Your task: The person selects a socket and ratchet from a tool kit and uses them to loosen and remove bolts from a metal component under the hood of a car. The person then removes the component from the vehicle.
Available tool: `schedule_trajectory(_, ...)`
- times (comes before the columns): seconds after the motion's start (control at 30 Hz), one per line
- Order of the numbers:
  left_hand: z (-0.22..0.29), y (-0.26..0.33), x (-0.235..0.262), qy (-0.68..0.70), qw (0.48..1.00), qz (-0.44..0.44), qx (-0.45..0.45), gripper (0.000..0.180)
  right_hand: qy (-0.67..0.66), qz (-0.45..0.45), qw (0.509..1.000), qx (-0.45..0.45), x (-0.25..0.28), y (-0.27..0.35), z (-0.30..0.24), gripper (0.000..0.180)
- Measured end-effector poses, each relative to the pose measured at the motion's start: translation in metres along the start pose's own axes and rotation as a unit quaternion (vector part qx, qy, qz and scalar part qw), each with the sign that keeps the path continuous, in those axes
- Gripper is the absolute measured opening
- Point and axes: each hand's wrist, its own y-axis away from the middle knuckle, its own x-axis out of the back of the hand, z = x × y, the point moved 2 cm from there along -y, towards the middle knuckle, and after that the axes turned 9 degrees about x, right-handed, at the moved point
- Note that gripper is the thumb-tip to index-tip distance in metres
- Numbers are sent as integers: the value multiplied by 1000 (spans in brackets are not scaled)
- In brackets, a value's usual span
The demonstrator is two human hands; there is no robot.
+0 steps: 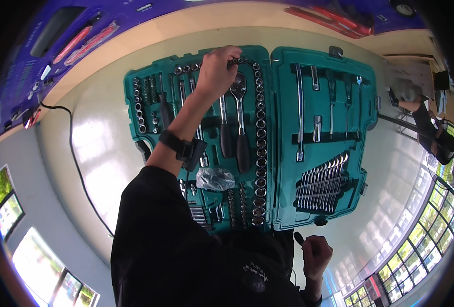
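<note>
My left hand (217, 73) reaches across the open green tool case (209, 148) to the far row of small sockets (188, 67). Its fingers are closed at that row, beside a ratchet head; what they pinch, if anything, is hidden. Two black-handled ratchets (242, 153) lie just below the hand. A column of chrome sockets (260, 133) runs down the case's right side. Lower down and to the right, near my body, my right hand (316, 254) is closed around a tool with a black rounded end (299, 238); the rest of that tool cannot be made out.
The case lid (283, 169) lies open to the right, holding an extension bar (299, 112), screwdrivers and a rack of combination wrenches (321, 184). A clear plastic bag (215, 179) rests on the tools. A black cable (71, 138) crosses the table. Another person (431, 128) is at far right.
</note>
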Motion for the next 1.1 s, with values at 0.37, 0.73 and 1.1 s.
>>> schedule_trajectory(0.37,-4,6,12,-20,998,26,-48,34,19,-20,999,31,-9,-16,14,9)
schedule_trajectory(0.73,-6,4,6,-13,999,28,-7,35,26,-66,997,-3,-19,-41,9,9)
schedule_trajectory(1.1,-4,3,8,-17,999,40,11,39,34,-106,993,30,-38,-68,0,11)
